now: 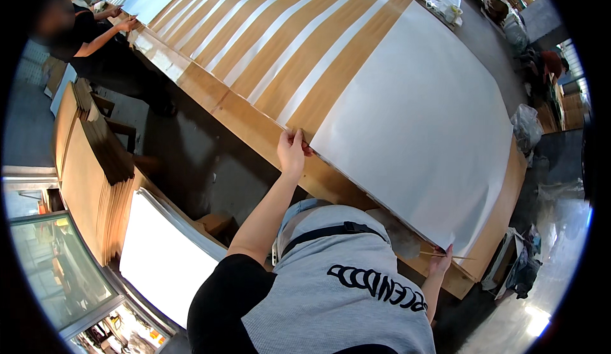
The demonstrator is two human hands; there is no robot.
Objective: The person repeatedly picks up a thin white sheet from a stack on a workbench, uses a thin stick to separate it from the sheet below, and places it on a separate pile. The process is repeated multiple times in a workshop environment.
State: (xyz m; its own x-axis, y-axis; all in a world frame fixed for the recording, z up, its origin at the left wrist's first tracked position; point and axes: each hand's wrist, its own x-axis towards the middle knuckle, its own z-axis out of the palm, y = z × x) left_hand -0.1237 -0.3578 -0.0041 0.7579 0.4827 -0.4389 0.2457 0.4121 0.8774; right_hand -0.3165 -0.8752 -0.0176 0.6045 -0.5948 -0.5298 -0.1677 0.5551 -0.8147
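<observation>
A large white sheet [420, 118] lies on a long wooden table [254, 128], next to brown veneer strips [286, 48] alternating with white strips. My left hand [291, 149] pinches the white sheet's near corner at the table edge. My right hand [440, 260] grips the sheet's other near corner and also holds a thin stick. My grey apron fills the bottom centre.
Another person [95, 39] stands at the table's far left end, hands on the sheets. A stack of brown veneer sheets [89, 163] and a white sheet pile [159, 252] sit at my left. Bags and clutter [525, 125] line the right side.
</observation>
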